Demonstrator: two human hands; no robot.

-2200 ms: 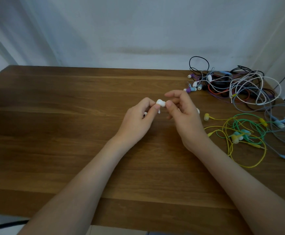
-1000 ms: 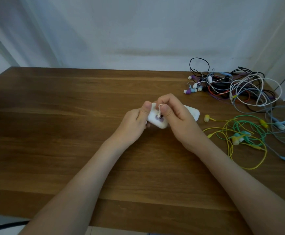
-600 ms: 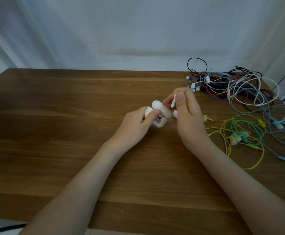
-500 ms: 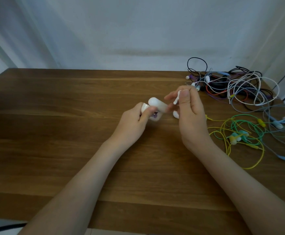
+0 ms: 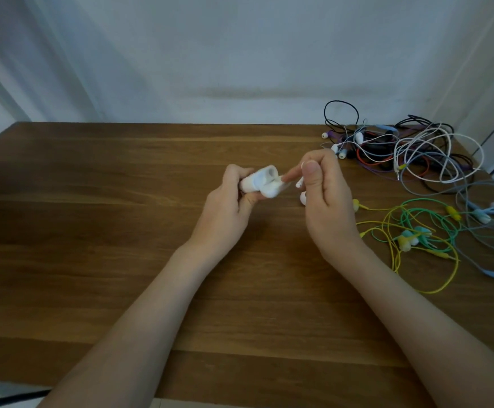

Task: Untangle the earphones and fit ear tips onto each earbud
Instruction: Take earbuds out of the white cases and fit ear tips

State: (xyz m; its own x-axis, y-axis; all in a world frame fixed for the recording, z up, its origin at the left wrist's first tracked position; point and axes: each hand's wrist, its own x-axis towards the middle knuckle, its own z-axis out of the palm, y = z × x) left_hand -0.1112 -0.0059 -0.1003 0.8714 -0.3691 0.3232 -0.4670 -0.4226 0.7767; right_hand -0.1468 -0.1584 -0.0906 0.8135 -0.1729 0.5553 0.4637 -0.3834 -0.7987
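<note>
Right hand (image 5: 325,201), pinching a small white earbud (image 5: 300,183), is now stretching its forefinger into the open white plastic case (image 5: 259,184) gripped in the left hand (image 5: 225,213); tangled coloured wired earphones (image 5: 416,160) far right are awaiting untangling.

Single view: a wide-angle camera worn on the head faces forward and down across the wooden table (image 5: 92,231) toward the wall (image 5: 240,54). The left hand (image 5: 225,213) and right hand (image 5: 325,207) sit near the lens at frame centre, with the forearms entering from the bottom edge.
</note>
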